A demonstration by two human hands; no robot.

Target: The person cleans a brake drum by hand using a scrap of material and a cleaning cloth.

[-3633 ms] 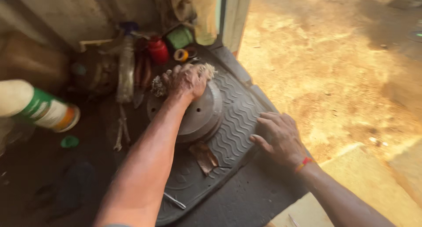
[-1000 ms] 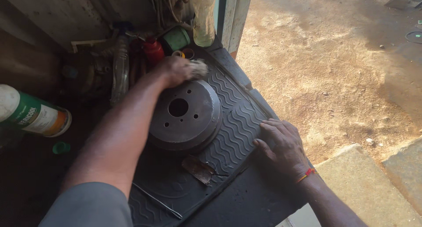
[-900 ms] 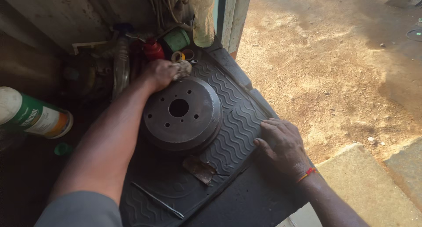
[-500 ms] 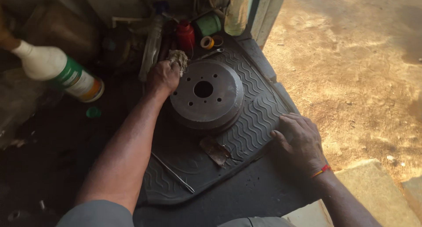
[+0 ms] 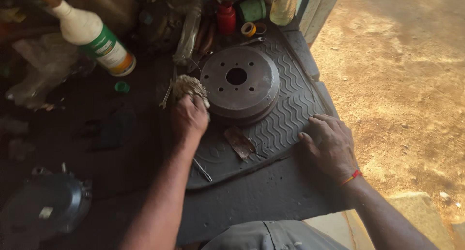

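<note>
The left hand [image 5: 190, 120] is closed around a wad of pale fibrous rag [image 5: 188, 85], its loose strands sticking out past the knuckles, and it presses the wad against the near left side of the brake drum [image 5: 240, 81], apparently so the fibres rub the curved wall rather than the flat face. The drum lies face up, its centre hole and ring of smaller holes showing, on a grey rubber mat [image 5: 286, 119] with wavy ribs; the ribs probably keep the heavy round piece from sliding. The right hand [image 5: 330, 144] lies open and flat, palm down, on the mat's right edge beside the drum and apart from it, gripping nothing; it looks like a brace for the leaning body and a weight to hold the mat still. A thin metal rod [image 5: 202, 170] and a rusty scrap [image 5: 240, 142] lie on the mat just in front of the drum. Behind stand a red bottle [image 5: 226, 18], a roll of tape [image 5: 248, 29] and a green-and-white bottle [image 5: 94, 33] lying on its side, all within reach
</note>
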